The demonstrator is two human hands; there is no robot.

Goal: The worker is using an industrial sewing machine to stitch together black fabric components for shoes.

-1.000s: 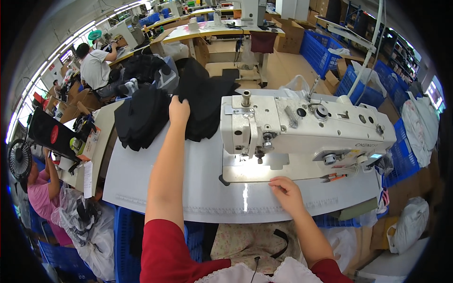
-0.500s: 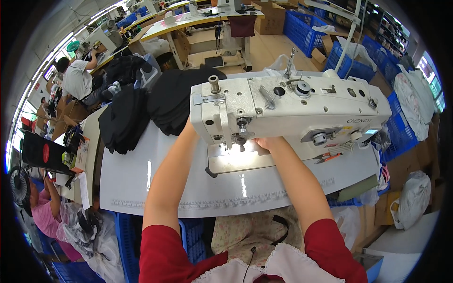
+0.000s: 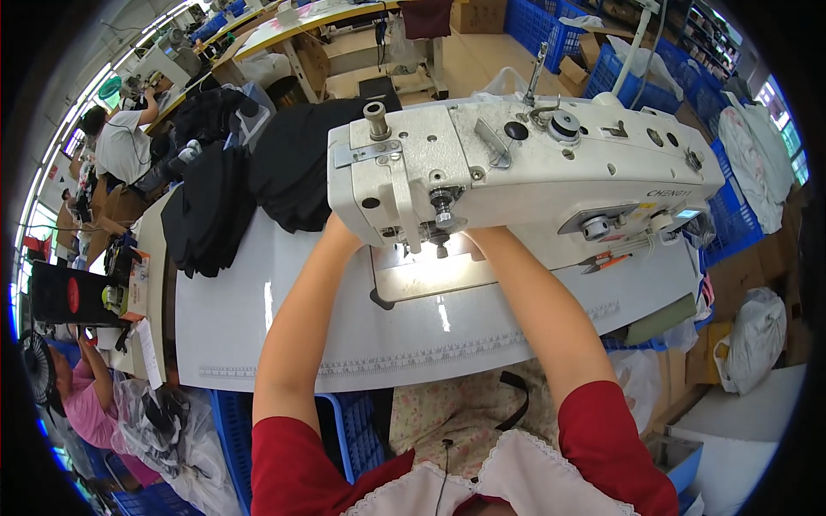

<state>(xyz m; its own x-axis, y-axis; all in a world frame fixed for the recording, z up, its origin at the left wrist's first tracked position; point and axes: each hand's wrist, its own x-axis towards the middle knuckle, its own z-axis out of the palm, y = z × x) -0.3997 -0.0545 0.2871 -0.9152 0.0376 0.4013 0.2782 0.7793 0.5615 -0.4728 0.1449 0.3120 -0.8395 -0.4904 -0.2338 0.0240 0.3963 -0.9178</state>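
A white sewing machine (image 3: pixel 516 168) stands across the table, its lamp shining on the metal bed (image 3: pixel 413 279) under the needle. Both my forearms reach in around the machine's head. My left hand (image 3: pixel 343 233) passes behind the head's left end; only the wrist end shows and its fingers are hidden. Just right of the needle and presser area, my right hand (image 3: pixel 483 236) goes in under the arm of the machine, its fingers also out of sight. Whatever the hands touch there cannot be seen. Stacked black fabric pieces (image 3: pixel 297 163) lie beyond my left hand.
Another black fabric pile (image 3: pixel 205 211) lies at the table's left. Orange-handled snips (image 3: pixel 602 262) rest by the machine's base. A printed ruler (image 3: pixel 387 359) runs along the table's front edge. Blue crates (image 3: pixel 551 43) stand behind. Two people work at the left.
My view has shifted slightly, so the machine looks nearer. My right hand has moved further in behind the machine's head, hiding more of it. My left arm stays reached in behind the head.
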